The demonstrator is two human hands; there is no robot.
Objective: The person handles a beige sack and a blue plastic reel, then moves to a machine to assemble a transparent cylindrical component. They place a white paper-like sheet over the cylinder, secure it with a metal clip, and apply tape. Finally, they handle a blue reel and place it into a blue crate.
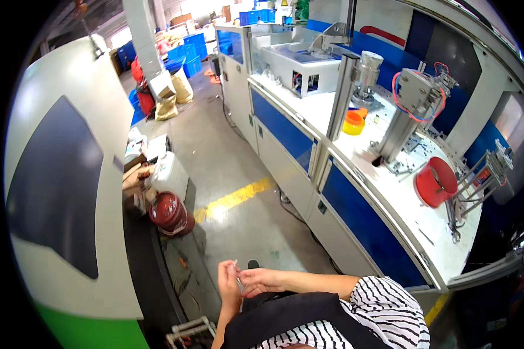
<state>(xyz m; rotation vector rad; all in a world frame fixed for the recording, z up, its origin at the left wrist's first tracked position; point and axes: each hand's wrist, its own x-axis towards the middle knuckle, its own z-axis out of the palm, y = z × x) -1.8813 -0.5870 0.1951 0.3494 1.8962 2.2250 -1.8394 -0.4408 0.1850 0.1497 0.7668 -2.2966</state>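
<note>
My left hand is raised in front of my body, its fingers closed in a pinch. Between my hands shows a small, pale, shiny thing, too small to name. From the right, my right hand reaches across to it with curled fingers, palm partly turned up. The fingertips of both hands meet around this thing.
To my right runs a white workbench with blue panels, bearing a red ring-shaped container, a yellow container and a wrench. A large pale machine stands left. On the floor are a dark red bucket and cables.
</note>
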